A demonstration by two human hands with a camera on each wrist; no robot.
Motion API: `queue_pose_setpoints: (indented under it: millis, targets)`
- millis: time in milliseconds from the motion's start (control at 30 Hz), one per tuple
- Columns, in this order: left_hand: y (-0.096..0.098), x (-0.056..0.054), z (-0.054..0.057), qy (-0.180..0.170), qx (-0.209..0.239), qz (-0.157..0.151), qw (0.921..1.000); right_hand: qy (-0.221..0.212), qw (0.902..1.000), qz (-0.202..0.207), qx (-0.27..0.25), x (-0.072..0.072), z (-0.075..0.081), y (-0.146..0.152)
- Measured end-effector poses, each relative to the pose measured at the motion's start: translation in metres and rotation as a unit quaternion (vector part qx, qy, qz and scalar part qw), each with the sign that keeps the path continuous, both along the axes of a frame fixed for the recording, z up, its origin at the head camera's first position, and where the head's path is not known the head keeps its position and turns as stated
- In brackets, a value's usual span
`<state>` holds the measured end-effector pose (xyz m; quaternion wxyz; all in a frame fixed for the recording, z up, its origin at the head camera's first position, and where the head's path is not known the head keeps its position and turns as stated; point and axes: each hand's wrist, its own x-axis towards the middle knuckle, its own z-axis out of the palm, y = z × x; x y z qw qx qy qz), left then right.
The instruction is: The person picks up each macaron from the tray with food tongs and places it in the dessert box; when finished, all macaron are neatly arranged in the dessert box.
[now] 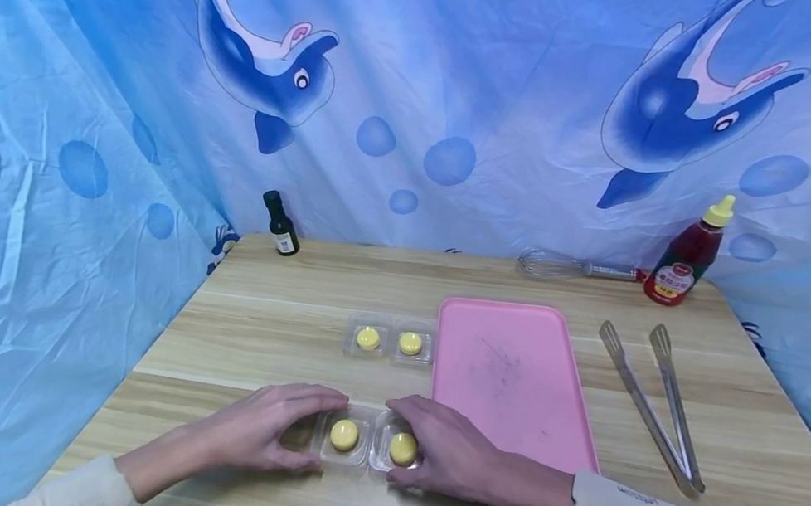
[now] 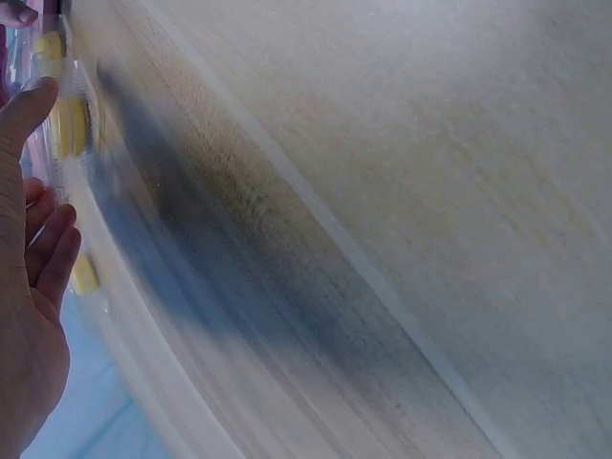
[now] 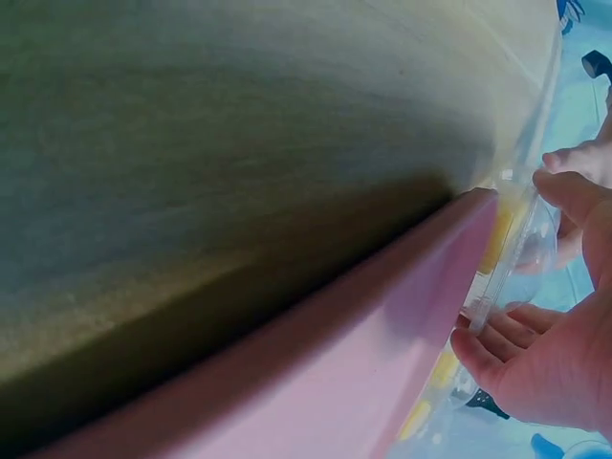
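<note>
Two small clear plastic boxes stand side by side near the front of the table, each with a round yellow cake inside. My left hand (image 1: 273, 424) grips the left plastic box (image 1: 324, 444), thumb at its near side and fingers at its far side. Around the right plastic box (image 1: 379, 459) curls my right hand (image 1: 453, 455), holding it in the same way. In the right wrist view, the right hand (image 3: 555, 354) has thumb and fingertips on the clear plastic. The left wrist view shows the left thumb (image 2: 31, 110) against its box.
Behind the hands stand two more clear boxes with yellow cakes (image 1: 368, 338). A pink tray (image 1: 504, 373) lies to the right, then metal tongs (image 1: 647, 406). Along the back are a dark small bottle (image 1: 282, 226), a whisk (image 1: 562, 266) and a red sauce bottle (image 1: 686, 256).
</note>
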<state>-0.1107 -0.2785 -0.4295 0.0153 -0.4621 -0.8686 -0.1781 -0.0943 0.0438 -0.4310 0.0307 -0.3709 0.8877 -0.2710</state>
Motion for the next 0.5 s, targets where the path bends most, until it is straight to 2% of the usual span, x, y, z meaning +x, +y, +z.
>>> queue_pose_setpoints:
  millis: [233,333,500]
  targets:
    - [0.0,-0.006,0.005,0.003,0.007,0.007,0.9999,0.011,0.9997,-0.02,-0.004,0.002,-0.001,0.01]
    - [-0.002,-0.013,0.011,0.021,0.023,0.018,0.9993,0.009,0.9994,-0.031,-0.01,-0.001,0.004,0.022]
    - [-0.004,-0.026,0.021,0.029,0.03,0.075,0.9963,0.018,0.9975,-0.069,-0.005,-0.011,0.017,0.05]
